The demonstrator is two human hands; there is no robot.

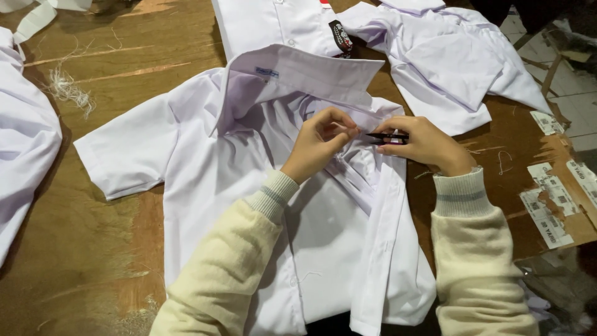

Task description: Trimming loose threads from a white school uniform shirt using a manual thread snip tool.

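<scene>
A white short-sleeved shirt (pixel 205 162) lies open on the wooden table (pixel 93 249), its collar turned up. My left hand (pixel 317 146) pinches a fold of the shirt's front placket near the collar. My right hand (pixel 423 144) holds small black thread snips (pixel 387 135), their tips pointing left at the pinched fabric. Both hands sit close together over the shirt's chest. Cream knit sleeves cover my forearms.
More white shirts lie at the top (pixel 280 25), top right (pixel 454 62) and left edge (pixel 25 137). A tuft of loose white threads (pixel 68 90) rests on the table at the upper left. Paper labels (pixel 547 211) are stuck at the right edge.
</scene>
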